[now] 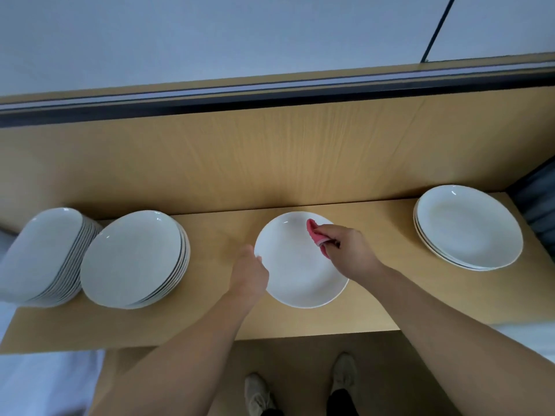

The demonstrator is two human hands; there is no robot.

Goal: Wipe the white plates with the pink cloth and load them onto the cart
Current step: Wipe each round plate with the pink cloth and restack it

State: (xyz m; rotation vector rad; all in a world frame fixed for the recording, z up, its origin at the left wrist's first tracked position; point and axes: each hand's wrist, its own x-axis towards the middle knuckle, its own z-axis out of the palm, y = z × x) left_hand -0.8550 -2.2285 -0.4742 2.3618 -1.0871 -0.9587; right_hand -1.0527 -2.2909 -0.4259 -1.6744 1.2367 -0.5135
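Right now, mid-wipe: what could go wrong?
1. The left hand grips the plate only at its left rim; a hard push from the pink cloth in the right hand could slide it toward the front edge of the table.
2. The tall left stack sits at the table end; a bump might topple it.

What I see of the body, bare forearms [186,355], left hand [250,271] and right hand [351,250] bare too, pale grey-white trainers with rounded toes, left shoe [256,394], right shoe [344,373], dark trouser cuffs [342,404] over the ankles
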